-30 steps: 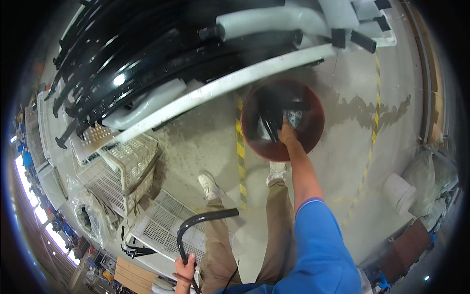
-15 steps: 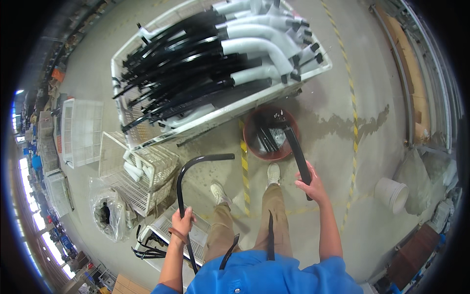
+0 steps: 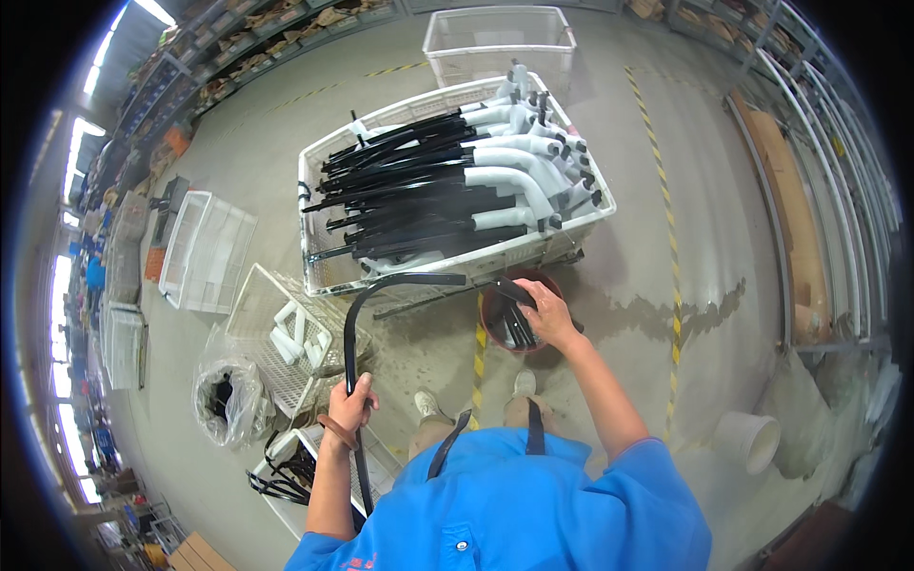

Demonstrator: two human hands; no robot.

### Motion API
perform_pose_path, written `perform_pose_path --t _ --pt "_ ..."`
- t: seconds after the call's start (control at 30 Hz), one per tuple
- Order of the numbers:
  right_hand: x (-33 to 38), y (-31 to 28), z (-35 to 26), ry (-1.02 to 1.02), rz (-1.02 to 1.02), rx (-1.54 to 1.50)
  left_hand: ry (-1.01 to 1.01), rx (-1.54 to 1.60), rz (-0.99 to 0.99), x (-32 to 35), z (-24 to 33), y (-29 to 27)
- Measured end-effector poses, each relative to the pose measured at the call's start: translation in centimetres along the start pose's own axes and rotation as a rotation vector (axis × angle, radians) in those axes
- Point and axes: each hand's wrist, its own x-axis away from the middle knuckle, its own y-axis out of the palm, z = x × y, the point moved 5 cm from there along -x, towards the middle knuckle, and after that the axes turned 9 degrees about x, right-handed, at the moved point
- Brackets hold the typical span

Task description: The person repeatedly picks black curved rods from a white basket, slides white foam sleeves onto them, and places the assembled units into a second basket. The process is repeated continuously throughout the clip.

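Observation:
My left hand (image 3: 353, 403) is wrapped round a long glossy black tube (image 3: 350, 333). The tube stands up beside my body, and its top bends over to the right. Between the closed fingers of my right hand (image 3: 549, 316) is a short-looking, matte black sleeve (image 3: 515, 291), thicker than the tube. The sleeve's end is close to the tube's bent end; a narrow gap seems to lie between them. Below my right hand stands a reddish bucket (image 3: 492, 328) with several black sleeves (image 3: 519, 330) in it, partly hidden by the hand.
Ahead stands a large white crate (image 3: 447, 265) of black tubes (image 3: 409, 205) with white-wrapped ends. To the left are a tilted white basket (image 3: 249, 314), a transparent plastic bag (image 3: 252, 385) and a crate of black parts (image 3: 295, 466). A white bucket (image 3: 747, 443) lies right. Wet patches mark the floor.
My right hand has moved up and left with the black sleeve, bringing its end near the tube's bent end. The left hand keeps its hold. The view has tilted farther ahead.

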Motion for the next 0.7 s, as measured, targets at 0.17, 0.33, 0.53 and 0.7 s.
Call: perform_pose_path --t 0.17,0.33,0.53,0.7 --pt "-1.6 -0.6 -1.3 -0.140 -0.043 -0.090 -0.036 0.108 0.017 2.5 -0.8 0.8" --pt "-2.2 -1.5 -2.8 -0.182 -0.103 -0.027 -0.055 0.109 0.076 4.1 -0.9 1.8" --pt "-4.2 -3.1 -6.3 -0.309 -0.124 -0.131 -0.118 0.143 0.030 6.4 -1.6 3.8" --pt "-5.0 -5.7 -8.4 -0.404 -0.276 -0.150 -0.135 0.148 0.078 8.3 -2.1 4.1"
